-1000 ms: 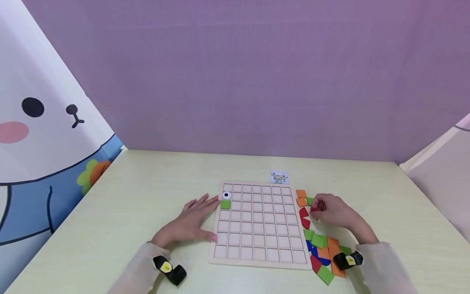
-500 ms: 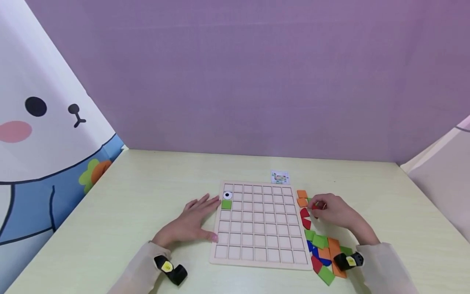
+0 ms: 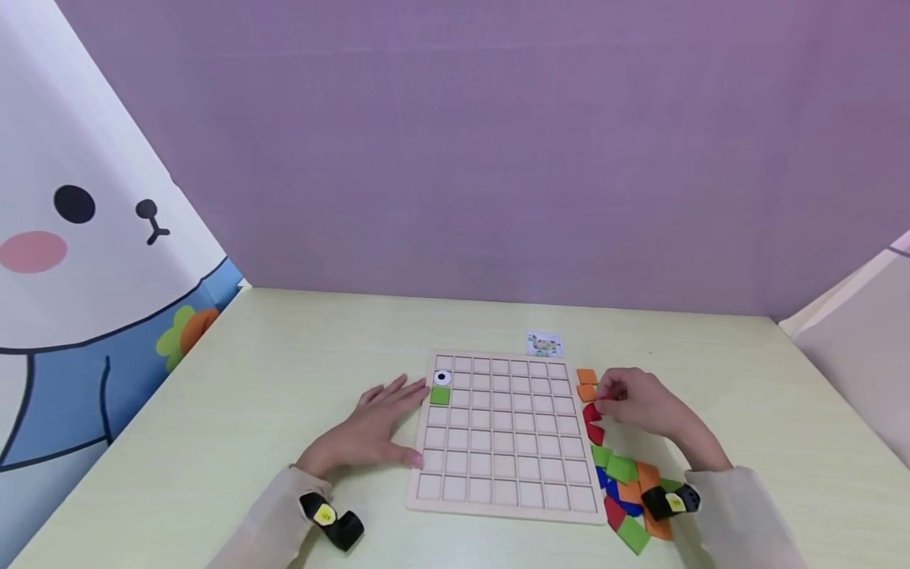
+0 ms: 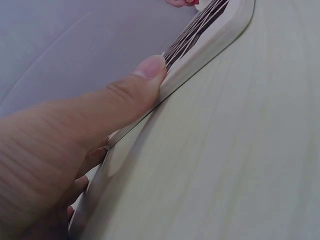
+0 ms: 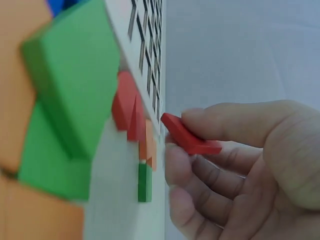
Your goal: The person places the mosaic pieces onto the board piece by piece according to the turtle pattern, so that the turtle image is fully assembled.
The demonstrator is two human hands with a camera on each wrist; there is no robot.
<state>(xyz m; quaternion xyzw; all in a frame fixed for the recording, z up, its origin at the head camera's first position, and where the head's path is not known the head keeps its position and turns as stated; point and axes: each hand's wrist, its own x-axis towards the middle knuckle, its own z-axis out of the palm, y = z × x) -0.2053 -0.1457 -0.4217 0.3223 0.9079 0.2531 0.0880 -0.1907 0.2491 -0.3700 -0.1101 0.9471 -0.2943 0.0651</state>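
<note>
My right hand (image 3: 640,401) pinches a small red angular tile (image 5: 187,137) between thumb and fingers, raised above the table beside the board's right edge. Two more red tiles (image 3: 594,432) lie just below it, along that edge. The fingers of my left hand (image 3: 373,431) are spread, with fingertips and thumb at the left edge of the wooden grid board (image 3: 490,442); in the left wrist view the thumb rests on its rim. In the board's leftmost column sit a white disc with a black dot (image 3: 442,377) and, directly under it, a green square tile (image 3: 440,395).
Two orange tiles (image 3: 586,377) lie at the board's upper right, with a green tile (image 5: 145,182) next to them. A heap of mixed tiles (image 3: 633,535) in green, orange, blue and red spreads under my right wrist. A small picture card (image 3: 544,344) lies behind the board.
My right hand has shifted slightly up and left toward the board's edge, the red tile turning in its fingers. My left hand stays in place on the board.
</note>
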